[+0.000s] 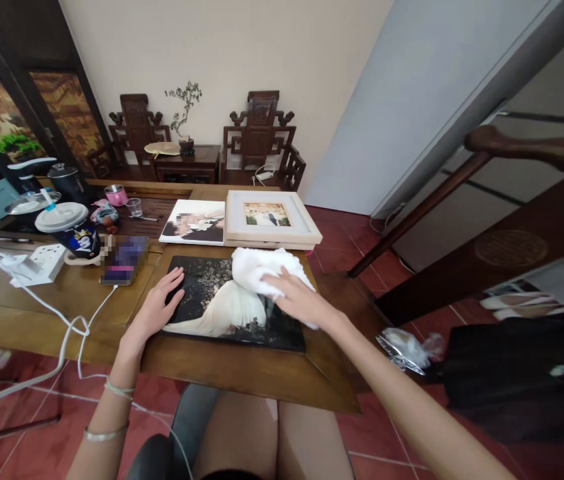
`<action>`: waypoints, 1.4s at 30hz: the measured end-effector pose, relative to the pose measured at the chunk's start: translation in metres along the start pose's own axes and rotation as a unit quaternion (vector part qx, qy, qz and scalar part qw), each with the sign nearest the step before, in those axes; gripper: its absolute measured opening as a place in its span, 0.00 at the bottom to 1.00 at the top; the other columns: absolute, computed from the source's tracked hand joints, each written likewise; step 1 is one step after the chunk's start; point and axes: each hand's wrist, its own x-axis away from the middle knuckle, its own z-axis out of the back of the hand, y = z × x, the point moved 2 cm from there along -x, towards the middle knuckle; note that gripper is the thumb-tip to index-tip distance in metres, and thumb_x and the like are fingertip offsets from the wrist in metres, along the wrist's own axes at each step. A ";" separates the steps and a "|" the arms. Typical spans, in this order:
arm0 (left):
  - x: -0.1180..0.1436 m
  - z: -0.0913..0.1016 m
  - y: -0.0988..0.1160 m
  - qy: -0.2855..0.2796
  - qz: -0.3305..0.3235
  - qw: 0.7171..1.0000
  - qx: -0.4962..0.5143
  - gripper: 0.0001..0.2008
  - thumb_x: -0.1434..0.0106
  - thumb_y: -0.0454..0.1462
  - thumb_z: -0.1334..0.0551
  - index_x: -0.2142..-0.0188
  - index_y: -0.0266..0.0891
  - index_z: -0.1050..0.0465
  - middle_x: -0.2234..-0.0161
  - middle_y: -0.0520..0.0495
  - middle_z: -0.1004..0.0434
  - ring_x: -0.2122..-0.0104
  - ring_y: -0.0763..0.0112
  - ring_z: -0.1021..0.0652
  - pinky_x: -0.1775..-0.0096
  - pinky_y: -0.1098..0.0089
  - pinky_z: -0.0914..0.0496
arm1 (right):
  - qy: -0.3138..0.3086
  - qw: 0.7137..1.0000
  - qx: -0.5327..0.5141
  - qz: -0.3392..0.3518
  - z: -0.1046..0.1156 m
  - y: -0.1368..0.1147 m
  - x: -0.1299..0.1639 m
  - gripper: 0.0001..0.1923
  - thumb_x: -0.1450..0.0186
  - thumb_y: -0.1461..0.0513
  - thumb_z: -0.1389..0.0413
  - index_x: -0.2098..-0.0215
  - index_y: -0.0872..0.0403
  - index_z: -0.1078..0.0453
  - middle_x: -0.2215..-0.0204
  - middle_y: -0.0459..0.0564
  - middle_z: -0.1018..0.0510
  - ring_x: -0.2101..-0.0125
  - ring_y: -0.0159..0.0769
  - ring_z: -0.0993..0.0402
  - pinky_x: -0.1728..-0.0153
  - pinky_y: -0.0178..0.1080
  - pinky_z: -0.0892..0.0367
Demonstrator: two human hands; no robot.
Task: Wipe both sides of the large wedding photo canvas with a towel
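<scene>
A dark photo panel point(202, 287) showing a white gown lies flat on the wooden table in front of me. My left hand point(162, 298) rests on the panel's left edge, its fingers stretched out and holding nothing. Over the panel's right part, my right hand point(295, 297) presses a bunched white cloth point(257, 263) against the surface, fingers bent over it. The cloth hides the panel's upper right corner.
Behind the panel lie a white-framed photo point(307, 230) and a smaller photo print point(207, 230). Leftward are a phone point(129, 260) on a cable, a lidded cup point(69, 227), a power strip point(45, 263) and a small clear cup point(135, 207). A wooden chair point(437, 253) stands right.
</scene>
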 end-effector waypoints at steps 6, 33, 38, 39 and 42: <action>0.000 0.000 -0.001 0.007 0.005 1.000 0.009 0.24 0.33 0.47 0.48 0.43 0.38 0.33 0.39 0.41 0.36 0.38 0.61 0.38 0.38 0.55 0.44 | 0.027 1.000 0.010 -0.009 -0.004 0.002 -0.016 0.25 0.43 0.72 0.56 0.49 0.55 0.34 0.46 0.56 0.28 0.43 0.49 0.37 0.40 0.61 0.54; 0.001 -0.003 -0.003 -0.004 0.000 1.000 -0.005 0.24 0.32 0.43 0.51 0.41 0.35 0.36 0.37 0.39 0.40 0.37 0.61 0.39 0.38 0.55 0.45 | 0.025 0.999 0.042 0.016 -0.009 -0.004 0.000 0.25 0.46 0.73 0.56 0.52 0.56 0.33 0.42 0.59 0.33 0.38 0.49 0.46 0.39 0.62 0.56; 0.000 -0.003 -0.001 -0.007 0.000 1.000 -0.010 0.23 0.32 0.43 0.51 0.41 0.35 0.36 0.37 0.39 0.40 0.37 0.60 0.39 0.38 0.54 0.45 | -0.024 0.996 0.030 0.082 -0.020 -0.061 0.078 0.25 0.56 0.74 0.55 0.63 0.56 0.30 0.37 0.58 0.40 0.34 0.48 0.62 0.38 0.65 0.66; 0.000 -0.003 -0.001 -0.008 0.000 1.000 -0.011 0.23 0.32 0.43 0.51 0.41 0.35 0.36 0.37 0.39 0.40 0.37 0.60 0.39 0.38 0.54 0.45 | -0.039 0.994 0.028 0.098 -0.021 -0.070 0.089 0.24 0.57 0.74 0.55 0.65 0.56 0.30 0.37 0.57 0.40 0.33 0.48 0.63 0.38 0.65 0.67; 0.000 -0.003 -0.001 -0.009 0.000 1.000 -0.014 0.23 0.32 0.43 0.51 0.41 0.34 0.36 0.37 0.39 0.40 0.37 0.60 0.39 0.38 0.54 0.44 | -0.080 0.988 0.018 0.128 -0.019 -0.083 0.102 0.23 0.58 0.74 0.55 0.67 0.55 0.30 0.37 0.53 0.40 0.33 0.47 0.63 0.38 0.64 0.67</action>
